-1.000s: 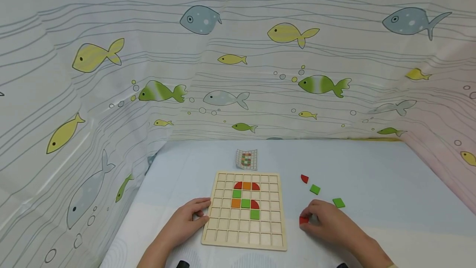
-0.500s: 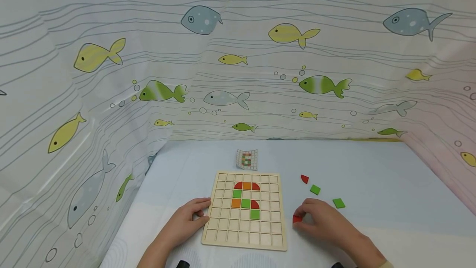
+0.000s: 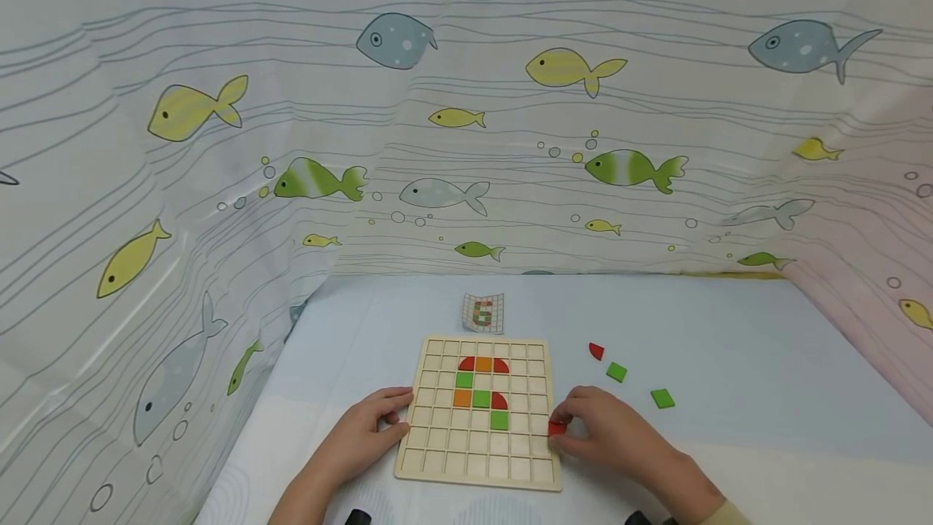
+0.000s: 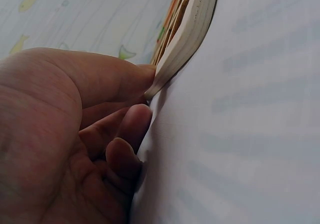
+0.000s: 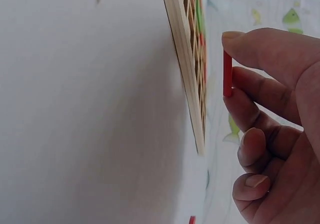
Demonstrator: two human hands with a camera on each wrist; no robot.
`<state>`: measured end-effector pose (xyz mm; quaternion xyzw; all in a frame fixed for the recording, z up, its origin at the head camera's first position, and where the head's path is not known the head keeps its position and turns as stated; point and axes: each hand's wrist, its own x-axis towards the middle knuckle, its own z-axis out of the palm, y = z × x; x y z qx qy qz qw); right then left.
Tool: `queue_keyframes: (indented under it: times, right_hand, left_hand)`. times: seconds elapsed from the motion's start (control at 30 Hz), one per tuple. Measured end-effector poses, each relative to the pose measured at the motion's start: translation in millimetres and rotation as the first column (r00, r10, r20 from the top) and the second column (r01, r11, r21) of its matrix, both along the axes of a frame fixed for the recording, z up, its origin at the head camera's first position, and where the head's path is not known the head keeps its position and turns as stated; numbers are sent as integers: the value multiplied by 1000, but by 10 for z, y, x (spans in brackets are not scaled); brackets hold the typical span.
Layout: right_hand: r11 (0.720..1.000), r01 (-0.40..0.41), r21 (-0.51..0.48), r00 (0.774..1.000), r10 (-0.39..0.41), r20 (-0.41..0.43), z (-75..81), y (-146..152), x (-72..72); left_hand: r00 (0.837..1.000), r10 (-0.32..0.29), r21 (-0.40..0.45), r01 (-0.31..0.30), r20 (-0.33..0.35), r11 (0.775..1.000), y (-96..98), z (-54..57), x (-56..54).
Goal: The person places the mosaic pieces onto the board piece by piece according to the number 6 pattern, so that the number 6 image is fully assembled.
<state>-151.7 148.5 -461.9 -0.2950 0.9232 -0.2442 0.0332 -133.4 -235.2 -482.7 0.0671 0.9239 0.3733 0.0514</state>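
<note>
A wooden grid board (image 3: pixel 440 440) lies flat, with several red, orange and green tiles set in its upper and middle squares. My left hand (image 3: pixel 368 428) rests against the board's left edge. In the left wrist view the thumb (image 4: pixel 115 79) touches that edge, while other fingers lie loosely curled. My right hand (image 3: pixel 612 432) pinches a red tile (image 3: pixel 557 428) between thumb and fingertips, over the board's right border. In the right wrist view the red tile (image 5: pixel 228 76) stands edge-on, apart from the board's side (image 5: pixel 186 74).
Right of the board lie a red quarter-round tile (image 3: pixel 596 352), a green tile (image 3: pixel 616 372) and another green tile (image 3: pixel 662 399). Behind the board is a small patterned card (image 3: pixel 483 313). A fish-print curtain (image 3: pixel 510 144) surrounds the table.
My right hand has moved left with the red tile, from the tablecloth to the board's right border. The left hand and the board have stayed in place.
</note>
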Motion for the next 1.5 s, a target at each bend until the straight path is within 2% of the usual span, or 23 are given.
queue_keyframes:
  times: [0.3, 0.77, 1.5]
  right_hand:
    - [999, -44, -29, 998, 46, 49, 7, -231, 14]
    - [992, -125, -5, 992, 125, -3, 15, -485, -10]
    - [987, -147, 66, 989, 149, -20, -22, -725, -27]
  left_hand:
    - [1000, -4, 3, 4, 2, 1000, -9, -11, -3]
    - [1000, -5, 5, 5, -12, 1000, -22, -26, -17]
    - [1000, 8, 1, -8, -10, 1000, -7, -10, -10]
